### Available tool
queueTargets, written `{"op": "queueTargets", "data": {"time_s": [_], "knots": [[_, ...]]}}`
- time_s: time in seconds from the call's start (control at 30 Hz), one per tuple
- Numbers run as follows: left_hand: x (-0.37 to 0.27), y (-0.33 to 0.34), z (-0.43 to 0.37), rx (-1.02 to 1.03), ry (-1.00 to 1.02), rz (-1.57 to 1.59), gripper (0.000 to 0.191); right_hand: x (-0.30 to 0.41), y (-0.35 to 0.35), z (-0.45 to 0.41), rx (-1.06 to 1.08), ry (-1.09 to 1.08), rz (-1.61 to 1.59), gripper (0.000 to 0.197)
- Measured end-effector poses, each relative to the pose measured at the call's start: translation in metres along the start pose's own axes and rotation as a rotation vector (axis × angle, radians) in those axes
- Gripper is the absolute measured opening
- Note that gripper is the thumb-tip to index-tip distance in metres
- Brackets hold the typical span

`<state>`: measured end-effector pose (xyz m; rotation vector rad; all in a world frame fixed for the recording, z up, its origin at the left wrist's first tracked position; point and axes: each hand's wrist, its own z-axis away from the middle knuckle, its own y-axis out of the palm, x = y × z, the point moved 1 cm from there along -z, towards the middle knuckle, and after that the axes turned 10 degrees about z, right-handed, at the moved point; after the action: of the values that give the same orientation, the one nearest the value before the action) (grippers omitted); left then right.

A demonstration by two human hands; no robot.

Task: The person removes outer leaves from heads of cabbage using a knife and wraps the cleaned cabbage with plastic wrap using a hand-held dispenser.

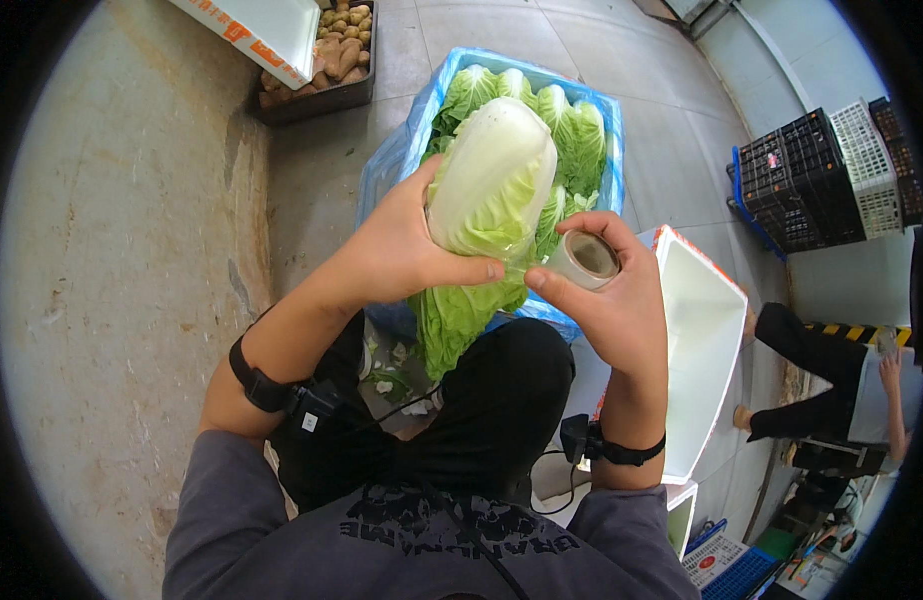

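My left hand [416,247] grips a napa cabbage [495,176] from its left side, its white base pointing up and away, its green leaves hanging toward my knees. My right hand [619,285] holds a roll of clear film [585,260], its cardboard core facing up. Film looks wrapped around the cabbage's leafy middle, close to the roll. Both are above a crate lined with blue plastic [617,150], which holds several more napa cabbages [581,142].
A wall [131,300] runs along the left. Potatoes [345,56] fill a dark crate at the top, partly under a foam box [281,37]. A white foam box [694,360] stands at right; stacked black crates [799,180] are beyond. Another person [836,390] is at far right.
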<state>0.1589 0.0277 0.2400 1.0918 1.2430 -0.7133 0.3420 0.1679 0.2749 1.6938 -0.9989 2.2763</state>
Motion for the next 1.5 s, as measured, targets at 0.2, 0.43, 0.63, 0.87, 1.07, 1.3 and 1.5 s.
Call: {"op": "queueTargets", "data": {"time_s": [0.2, 0.43, 0.63, 0.87, 1.07, 1.3, 1.5], "knots": [[-0.005, -0.001, -0.001, 0.096, 0.044, -0.06, 0.09, -0.002, -0.008, -0.01, -0.099, -0.072, -0.031, 0.057], [-0.007, -0.001, 0.003, 0.301, -0.004, 0.051, 0.089, -0.02, -0.013, -0.034, 0.156, -0.134, -0.121, 0.068], [0.003, -0.007, -0.001, 0.479, -0.084, 0.066, 0.088, -0.019, -0.012, -0.043, 0.294, -0.191, -0.138, 0.069], [-0.003, -0.001, -0.002, 0.339, -0.115, 0.101, 0.092, -0.022, -0.025, -0.045, 0.276, -0.139, -0.04, 0.066], [0.005, -0.017, 0.006, 0.335, -0.216, 0.202, 0.097, -0.021, -0.038, -0.04, 0.379, -0.153, -0.21, 0.07], [0.01, -0.025, 0.008, 0.663, -0.033, -0.043, 0.09, -0.025, -0.013, -0.053, 0.559, -0.242, -0.274, 0.058], [0.008, -0.021, 0.008, 0.603, -0.033, 0.074, 0.092, -0.025, -0.001, -0.048, 0.567, -0.259, -0.492, 0.063]]}}
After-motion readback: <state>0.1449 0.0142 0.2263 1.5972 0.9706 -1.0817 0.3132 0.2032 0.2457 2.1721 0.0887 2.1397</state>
